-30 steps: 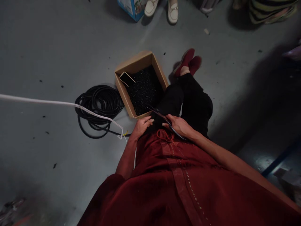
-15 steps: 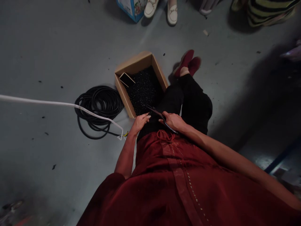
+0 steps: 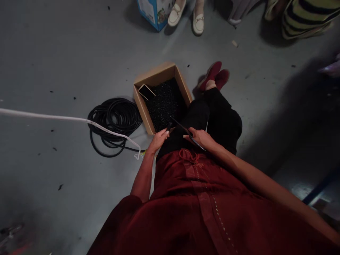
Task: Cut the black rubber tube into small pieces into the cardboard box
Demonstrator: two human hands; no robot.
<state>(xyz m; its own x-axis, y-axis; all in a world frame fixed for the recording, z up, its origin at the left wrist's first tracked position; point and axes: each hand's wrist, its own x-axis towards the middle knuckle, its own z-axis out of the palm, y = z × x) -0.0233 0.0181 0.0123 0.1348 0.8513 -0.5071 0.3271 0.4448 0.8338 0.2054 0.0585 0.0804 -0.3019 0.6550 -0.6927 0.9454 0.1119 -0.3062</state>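
My left hand (image 3: 158, 140) is closed on a length of black rubber cord, with its short end (image 3: 169, 126) standing up past the fingers. Whether the cord is hollow I cannot tell. My right hand (image 3: 200, 137) is wrapped round dark scissors (image 3: 181, 126); their blades point up and left, close to the cord's end, and a handle sticks out below the palm. Just beyond both hands, a cardboard box (image 3: 144, 112) holds many small black pieces and a dark flat object with a pale rim (image 3: 147, 92). A coil of black cord (image 3: 115, 117) lies left of the box.
A white cable (image 3: 63, 117) stretches across the coil from the left. Small black scraps (image 3: 60, 186) dot the grey floor (image 3: 79, 212). Farther off are another person's white shoes (image 3: 198, 24), a blue box (image 3: 148, 14) and a striped yellow-black bundle (image 3: 308, 17). My crossed legs (image 3: 223, 120) flank the box.
The black cord's end now stands up above my left fingers; earlier it was hardly visible. My right hand and the scissors have drawn slightly away from it. The whole view has shifted a little.
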